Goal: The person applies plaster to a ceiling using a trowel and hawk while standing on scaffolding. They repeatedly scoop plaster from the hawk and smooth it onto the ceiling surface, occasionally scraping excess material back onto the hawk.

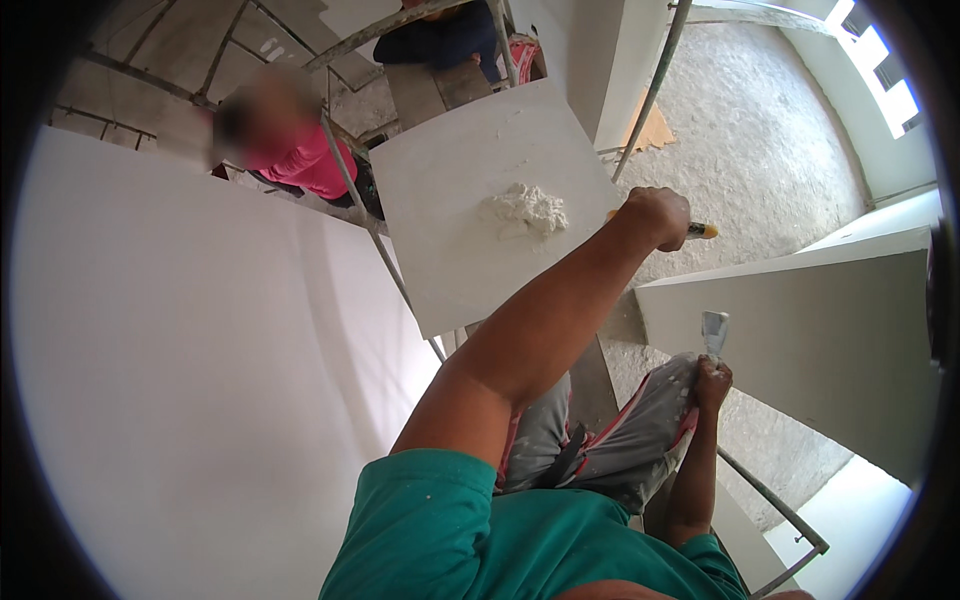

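My left arm reaches across to the upper right, and my left hand [660,217] is closed round a tool with a dark, yellow-ended handle [706,231]. The rest of that tool is mostly hidden by the fist and forearm. Beside this hand is a pale flat board [450,260] bearing a lumpy heap of white putty [535,208]. Lower down, next to my trouser leg, my right hand [713,384] grips a putty knife [714,330] with its whitish-smeared blade pointing up.
Metal scaffold tubes [655,90] frame the board, and another rail [770,495] runs at lower right. A person in pink [310,160] and another in dark clothes [440,38] are beyond. A smooth white wall [180,350] fills the left; a grey beam [800,330] stands right.
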Tool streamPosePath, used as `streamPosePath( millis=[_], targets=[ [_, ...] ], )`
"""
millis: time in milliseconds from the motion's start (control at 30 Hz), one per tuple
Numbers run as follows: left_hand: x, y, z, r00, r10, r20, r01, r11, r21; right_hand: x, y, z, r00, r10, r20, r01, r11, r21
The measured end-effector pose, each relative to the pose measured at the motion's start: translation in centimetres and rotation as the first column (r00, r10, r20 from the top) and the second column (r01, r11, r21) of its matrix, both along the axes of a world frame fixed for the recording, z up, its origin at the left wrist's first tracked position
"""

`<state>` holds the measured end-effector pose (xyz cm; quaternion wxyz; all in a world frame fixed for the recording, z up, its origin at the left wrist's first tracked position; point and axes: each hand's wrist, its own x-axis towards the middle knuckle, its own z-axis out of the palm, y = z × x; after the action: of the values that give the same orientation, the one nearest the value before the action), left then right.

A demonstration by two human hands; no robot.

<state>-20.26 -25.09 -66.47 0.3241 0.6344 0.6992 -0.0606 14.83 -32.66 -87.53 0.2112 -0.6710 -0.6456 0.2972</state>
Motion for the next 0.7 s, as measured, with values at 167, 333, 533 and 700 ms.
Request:
streamPosePath(
  millis=[167,333,533,700],
  targets=[
    [-0.4,-0.1,-1.0,1.000,-0.002,0.007,0.001,0.999,0.051,0.5,0.4,-1.6,0.997,0.008,0.080,-0.010,1.000,0.025],
    [-5.6,-1.0,-3.1,0.987,-0.159,-0.003,0.153,0.948,0.278,0.7,0.8,-3.2,0.996,0.051,0.077,-0.047,0.998,-0.043],
    [-18.7,-8.5,-4.8,0.954,0.112,-0.277,0.062,0.834,0.549,-0.1,0.2,-0.8,0.995,0.094,0.029,-0.094,0.996,0.008],
    [-20.3,-14.3,-14.7,0.918,0.215,-0.334,-0.183,0.975,0.124,0.0,-1.1,0.6,0.995,0.070,-0.077,-0.073,0.997,-0.029]
  ],
)
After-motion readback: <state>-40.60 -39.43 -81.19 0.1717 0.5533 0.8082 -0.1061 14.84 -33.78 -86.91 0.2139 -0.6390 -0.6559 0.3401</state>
